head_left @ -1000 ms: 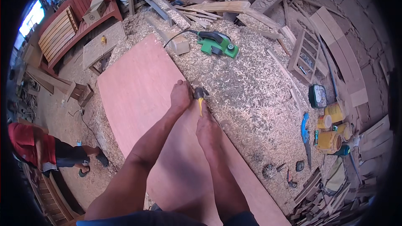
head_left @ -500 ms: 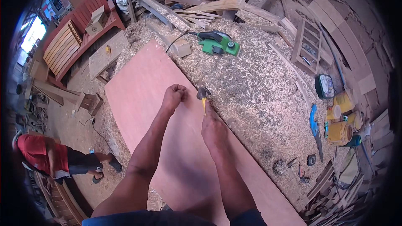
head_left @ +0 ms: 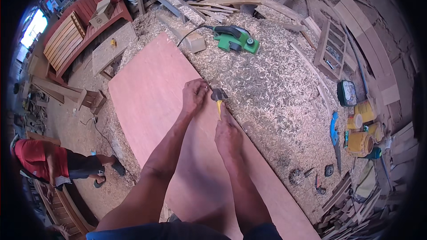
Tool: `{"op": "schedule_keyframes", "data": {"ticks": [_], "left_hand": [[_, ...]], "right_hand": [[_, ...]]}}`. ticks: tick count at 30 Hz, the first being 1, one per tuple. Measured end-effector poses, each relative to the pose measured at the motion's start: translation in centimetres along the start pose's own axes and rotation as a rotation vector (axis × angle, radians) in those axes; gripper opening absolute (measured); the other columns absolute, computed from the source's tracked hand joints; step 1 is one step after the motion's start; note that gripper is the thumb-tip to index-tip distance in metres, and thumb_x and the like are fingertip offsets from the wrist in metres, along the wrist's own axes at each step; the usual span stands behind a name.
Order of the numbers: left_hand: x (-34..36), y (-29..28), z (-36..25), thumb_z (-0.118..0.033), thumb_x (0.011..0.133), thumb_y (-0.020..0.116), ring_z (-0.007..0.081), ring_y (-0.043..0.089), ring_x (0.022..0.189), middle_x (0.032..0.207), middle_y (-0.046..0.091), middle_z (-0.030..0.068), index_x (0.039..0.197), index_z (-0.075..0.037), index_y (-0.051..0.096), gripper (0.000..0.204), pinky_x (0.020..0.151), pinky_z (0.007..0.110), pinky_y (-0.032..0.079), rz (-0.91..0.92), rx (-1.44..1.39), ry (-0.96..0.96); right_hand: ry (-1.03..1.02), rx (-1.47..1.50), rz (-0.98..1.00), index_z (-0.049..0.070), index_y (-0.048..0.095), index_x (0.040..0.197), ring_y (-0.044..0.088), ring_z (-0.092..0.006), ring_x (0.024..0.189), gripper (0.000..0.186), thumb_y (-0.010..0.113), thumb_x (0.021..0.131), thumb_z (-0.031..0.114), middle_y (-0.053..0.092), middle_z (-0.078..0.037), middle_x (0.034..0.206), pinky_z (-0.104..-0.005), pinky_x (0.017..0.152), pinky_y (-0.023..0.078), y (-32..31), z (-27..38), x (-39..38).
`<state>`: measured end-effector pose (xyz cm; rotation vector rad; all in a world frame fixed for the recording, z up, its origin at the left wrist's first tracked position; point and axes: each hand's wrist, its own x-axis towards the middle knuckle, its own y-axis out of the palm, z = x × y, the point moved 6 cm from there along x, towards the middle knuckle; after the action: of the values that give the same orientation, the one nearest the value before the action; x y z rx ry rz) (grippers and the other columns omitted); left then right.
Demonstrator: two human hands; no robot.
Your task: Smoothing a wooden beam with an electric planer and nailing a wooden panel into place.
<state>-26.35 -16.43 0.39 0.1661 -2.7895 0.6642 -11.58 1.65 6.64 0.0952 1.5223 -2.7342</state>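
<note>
A reddish plywood sheet (head_left: 147, 78) lies in front of me, running diagonally from far left to near right. My right hand (head_left: 228, 135) is wrapped round the yellow handle of a hammer (head_left: 218, 95), its dark head over the sheet's right edge. Just left of the hammer head, my left hand (head_left: 194, 97) is at that same edge with its fingers pinched together. Whatever sits between those fingertips is too small to make out.
Wood shavings surround a green electric planer (head_left: 237, 39) beyond the sheet. To the right are a blue-handled saw (head_left: 334, 129), yellow tubs (head_left: 360, 144) and a wooden compartment tray (head_left: 331, 49). A person in a red shirt (head_left: 33, 158) is at left, near a red bench (head_left: 91, 11).
My left hand has moved right, onto the sheet's edge beside the hammer head. The hammer is slightly shifted and turned. The whole view has tilted a little.
</note>
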Motion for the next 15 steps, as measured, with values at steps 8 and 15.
{"op": "schedule_keyframes", "data": {"ticks": [8, 15], "left_hand": [[-0.6, 0.0, -1.0, -0.012, 0.091, 0.076, 0.0397, 0.062, 0.127, 0.135, 0.075, 0.0122, 0.1, -0.008, 0.079, 0.01, 0.11, 0.05, 0.049, -0.042, 0.16, 0.111], [-0.7, 0.1, -0.8, -0.012, 0.092, 0.076, 0.0363, 0.061, 0.129, 0.134, 0.074, 0.0062, 0.101, -0.011, 0.079, 0.01, 0.11, 0.05, 0.047, -0.054, 0.178, 0.082]], "right_hand": [[-0.035, -0.002, -0.078, 0.019, 0.034, 0.175, 0.077, -0.0412, 0.076, 0.071, 0.063, 0.11, 0.016, 0.075, -0.022, 0.08, -0.0527, 0.066, 0.059, 0.3, 0.2, 0.1], [-0.19, 0.079, -0.179, 0.017, 0.032, 0.175, 0.078, -0.0451, 0.087, 0.069, 0.06, 0.111, 0.016, 0.078, -0.027, 0.096, -0.0544, 0.071, 0.061, -2.4, 2.6, 1.2]]}}
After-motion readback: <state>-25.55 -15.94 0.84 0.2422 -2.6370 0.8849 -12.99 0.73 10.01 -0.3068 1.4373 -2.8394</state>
